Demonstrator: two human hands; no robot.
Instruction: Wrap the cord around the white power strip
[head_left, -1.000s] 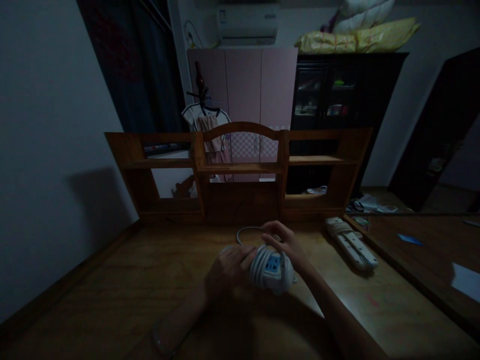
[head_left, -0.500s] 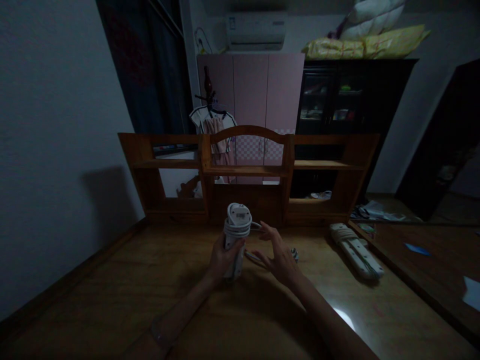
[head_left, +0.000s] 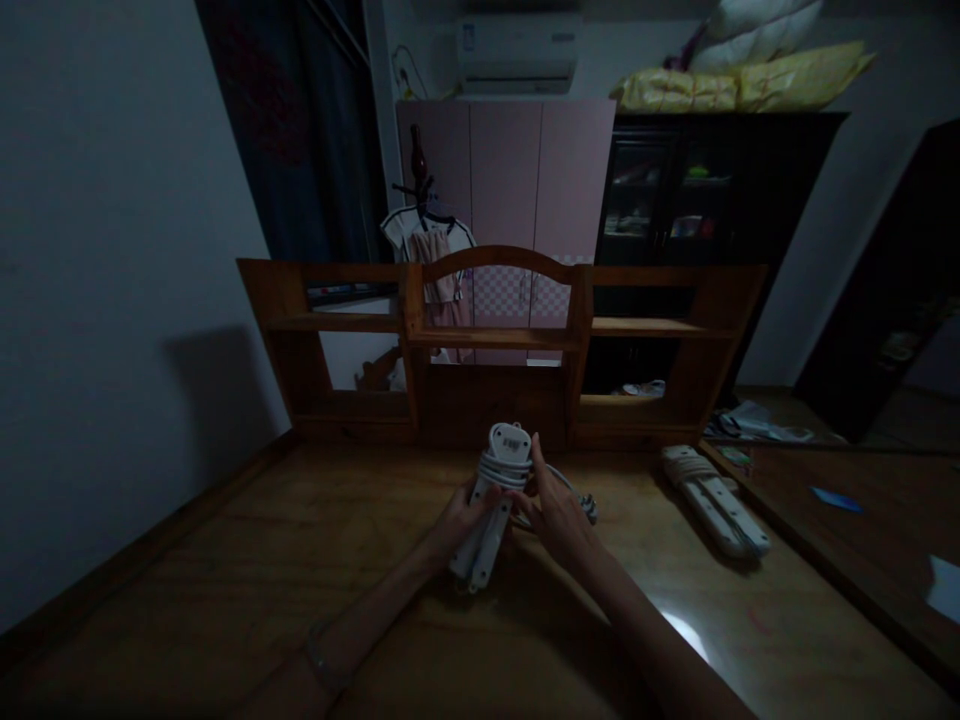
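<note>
A white power strip [head_left: 480, 545] is held tilted above the wooden desk, its underside with a label facing me. Its white cord [head_left: 504, 470] is wound several times around the upper end. My left hand [head_left: 457, 520] is closed around the strip's middle, thumb just under the coils. My right hand [head_left: 553, 502] presses against the strip's right side at the coils, its fingers bent around the cord; part of its grip is hidden. From there the loose cord runs to a plug [head_left: 589, 507] on the desk, right of my right hand.
A second power strip [head_left: 716, 505], its cord wrapped around it, lies at the right of the wooden desk [head_left: 300, 570]. A wooden shelf unit [head_left: 495, 340] spans the back edge. A wall [head_left: 112, 300] borders the left; a lower brown surface [head_left: 862, 540] lies beyond the right edge.
The power strip has tilted and moved slightly right, its upper end leaning right. My right hand, formerly spread apart from the coils, now closes in on the strip and cord.
</note>
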